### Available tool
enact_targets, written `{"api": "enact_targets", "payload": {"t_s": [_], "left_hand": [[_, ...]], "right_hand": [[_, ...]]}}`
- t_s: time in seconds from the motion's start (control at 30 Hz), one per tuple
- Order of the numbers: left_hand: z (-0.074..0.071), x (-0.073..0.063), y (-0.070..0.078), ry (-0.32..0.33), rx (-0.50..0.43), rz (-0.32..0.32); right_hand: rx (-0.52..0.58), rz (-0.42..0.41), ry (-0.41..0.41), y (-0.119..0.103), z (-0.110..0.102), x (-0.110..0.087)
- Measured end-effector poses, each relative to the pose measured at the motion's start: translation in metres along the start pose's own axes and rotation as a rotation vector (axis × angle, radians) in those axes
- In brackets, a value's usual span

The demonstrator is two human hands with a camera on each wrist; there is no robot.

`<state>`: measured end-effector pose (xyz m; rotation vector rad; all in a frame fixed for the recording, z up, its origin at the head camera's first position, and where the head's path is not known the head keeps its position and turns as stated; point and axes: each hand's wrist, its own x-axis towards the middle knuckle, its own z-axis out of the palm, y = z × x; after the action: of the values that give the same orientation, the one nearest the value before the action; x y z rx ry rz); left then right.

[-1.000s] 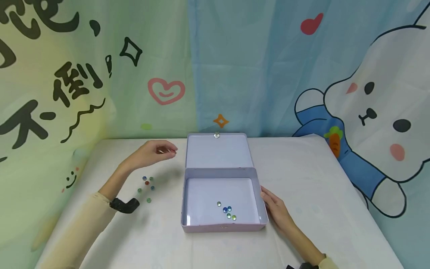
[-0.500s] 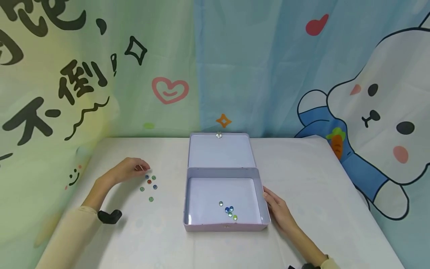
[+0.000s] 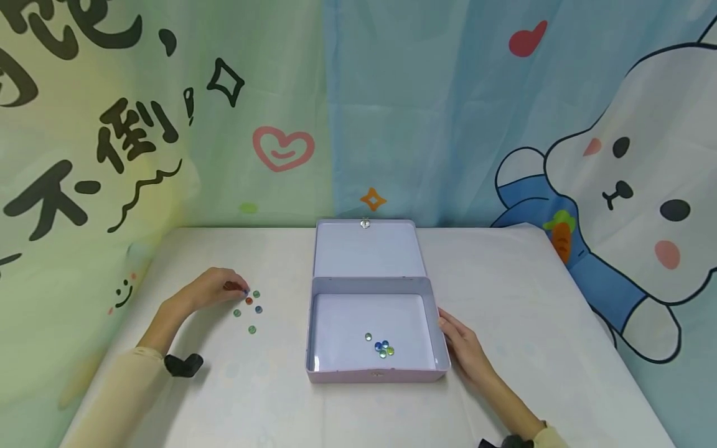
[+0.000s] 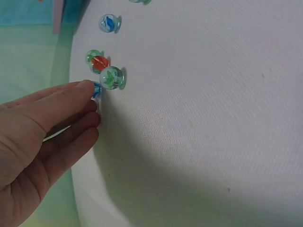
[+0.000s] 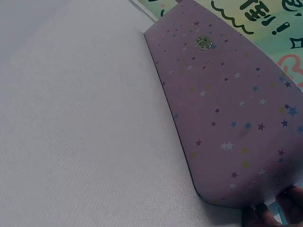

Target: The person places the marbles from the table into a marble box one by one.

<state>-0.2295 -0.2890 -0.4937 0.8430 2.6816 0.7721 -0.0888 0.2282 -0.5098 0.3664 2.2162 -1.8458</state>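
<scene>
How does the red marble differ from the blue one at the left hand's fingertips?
The red marble looks red, the blue marble blue. The red marble lies clear of the left hand; that hand's fingertips partly hide the blue marble. Both are outside the box.

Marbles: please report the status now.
Left hand pinching blue marble; right hand touching open box. Five marbles inside. Possibly in the way: red marble, green marble, close by.

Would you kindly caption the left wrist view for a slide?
Left hand pinches a blue marble near green marbles and a red marble on white cloth.
</scene>
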Motion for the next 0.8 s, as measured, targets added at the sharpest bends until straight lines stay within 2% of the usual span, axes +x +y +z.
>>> {"api": "enact_targets", "payload": {"t_s": [0.53,0.8], "left_hand": [[-0.003,0.004,0.005,-0.04,-0.009,-0.077],[-0.01,0.006,0.008,0.005,-0.062,-0.081]], "right_hand": [[0.006,-0.022,-0.028,0.001,-0.001,0.001],[0.011,-0.005,-0.013,0.002,-0.001,0.0]]}}
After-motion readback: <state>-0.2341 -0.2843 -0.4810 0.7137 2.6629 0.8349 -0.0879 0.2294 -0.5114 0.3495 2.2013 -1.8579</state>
